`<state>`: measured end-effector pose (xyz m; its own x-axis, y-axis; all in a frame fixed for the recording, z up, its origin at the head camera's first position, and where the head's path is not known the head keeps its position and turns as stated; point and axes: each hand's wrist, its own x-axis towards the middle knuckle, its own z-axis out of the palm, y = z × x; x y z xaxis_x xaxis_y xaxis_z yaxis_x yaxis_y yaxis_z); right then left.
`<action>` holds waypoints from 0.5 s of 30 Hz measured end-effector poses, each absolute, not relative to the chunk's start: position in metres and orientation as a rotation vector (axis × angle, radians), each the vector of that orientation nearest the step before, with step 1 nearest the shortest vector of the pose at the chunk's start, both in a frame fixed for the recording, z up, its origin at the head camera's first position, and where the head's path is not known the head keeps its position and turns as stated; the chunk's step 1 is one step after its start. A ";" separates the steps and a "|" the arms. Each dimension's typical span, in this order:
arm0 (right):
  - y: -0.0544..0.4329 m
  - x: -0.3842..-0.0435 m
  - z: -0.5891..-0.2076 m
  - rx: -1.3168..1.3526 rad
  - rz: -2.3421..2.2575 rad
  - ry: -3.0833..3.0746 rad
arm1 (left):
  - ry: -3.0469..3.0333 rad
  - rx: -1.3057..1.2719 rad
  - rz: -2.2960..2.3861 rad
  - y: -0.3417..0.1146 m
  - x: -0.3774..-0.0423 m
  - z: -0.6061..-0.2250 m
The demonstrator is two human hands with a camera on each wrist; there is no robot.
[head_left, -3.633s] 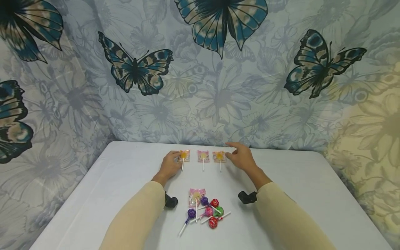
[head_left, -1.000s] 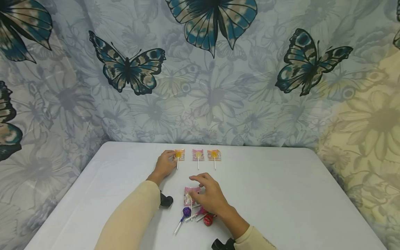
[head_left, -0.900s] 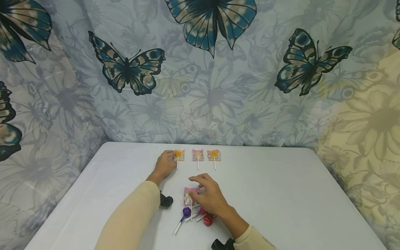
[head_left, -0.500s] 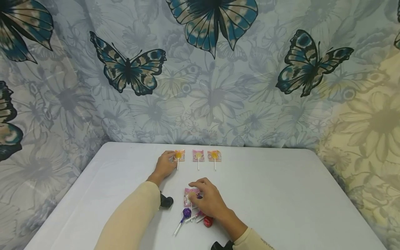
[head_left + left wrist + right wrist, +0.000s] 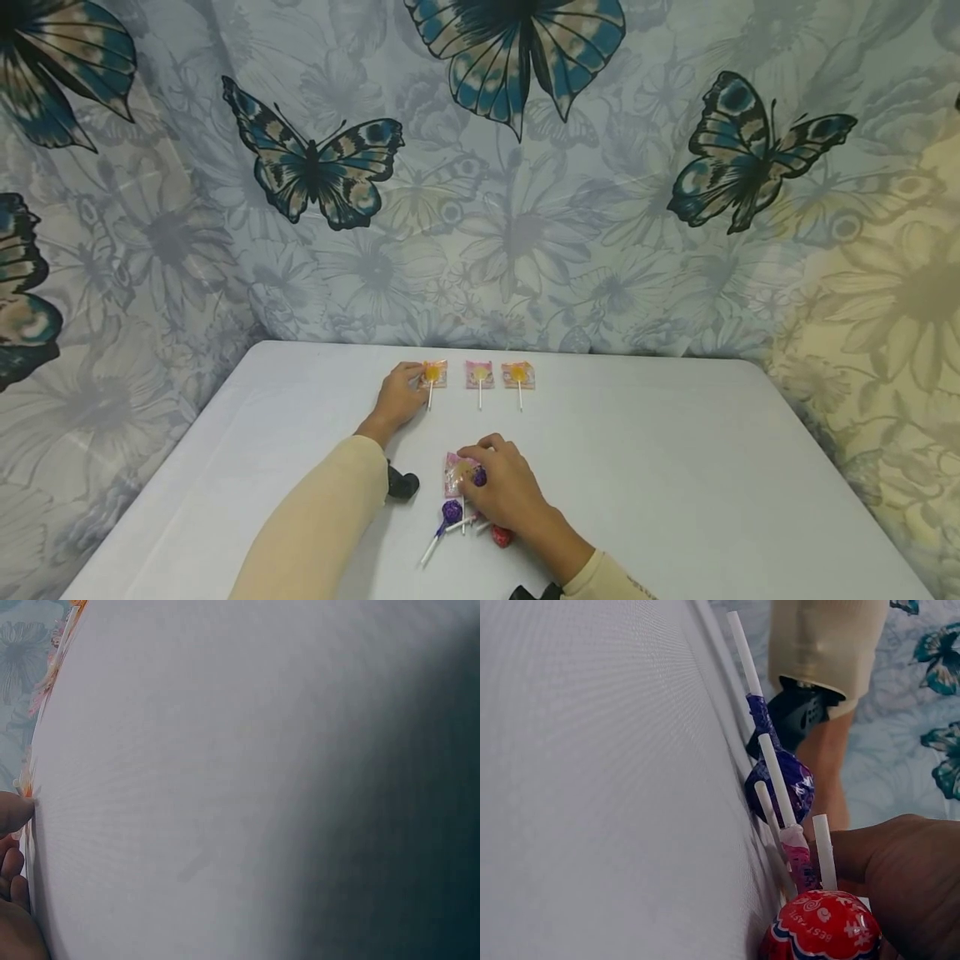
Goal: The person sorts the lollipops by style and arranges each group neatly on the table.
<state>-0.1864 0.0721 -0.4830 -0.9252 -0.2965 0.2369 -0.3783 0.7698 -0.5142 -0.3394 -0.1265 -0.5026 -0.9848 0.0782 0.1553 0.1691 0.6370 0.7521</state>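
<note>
Near the table's back edge my left hand (image 5: 400, 395) touches the left side of an orange-wrapped flat lollipop (image 5: 434, 374). A pink-wrapped lollipop (image 5: 480, 375) and another orange one (image 5: 518, 375) lie to its right in a row. Closer to me, my right hand (image 5: 510, 487) is low over a small pile, thumb and index finger apart. Between them show a pink-packet lollipop (image 5: 454, 477) and a round purple lollipop (image 5: 479, 476). A second purple lollipop (image 5: 452, 512) lies just left of this hand. A red lollipop (image 5: 823, 928) is close under it; the hand hides other pile pieces.
The white table (image 5: 637, 450) stretches out on both sides of the hands. A butterfly-print cloth (image 5: 525, 250) hangs behind it and at the sides. Black wrist-worn devices (image 5: 402, 485) sit under both forearms, low over the table.
My right hand has come from beside the right-hand orange lollipop to the near pile, and lately sinks lower over it. The left hand stays at the left orange lollipop.
</note>
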 end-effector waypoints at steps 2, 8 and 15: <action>0.073 -0.186 -0.483 0.535 0.833 -2.838 | -2.745 -0.217 -1.269 -0.126 -0.340 -0.502; 0.073 -0.187 -0.483 0.586 0.738 -2.847 | -2.738 -0.202 -1.283 -0.126 -0.340 -0.504; 0.070 -0.186 -0.480 0.517 0.747 -2.935 | -2.730 -0.194 -1.300 -0.127 -0.339 -0.504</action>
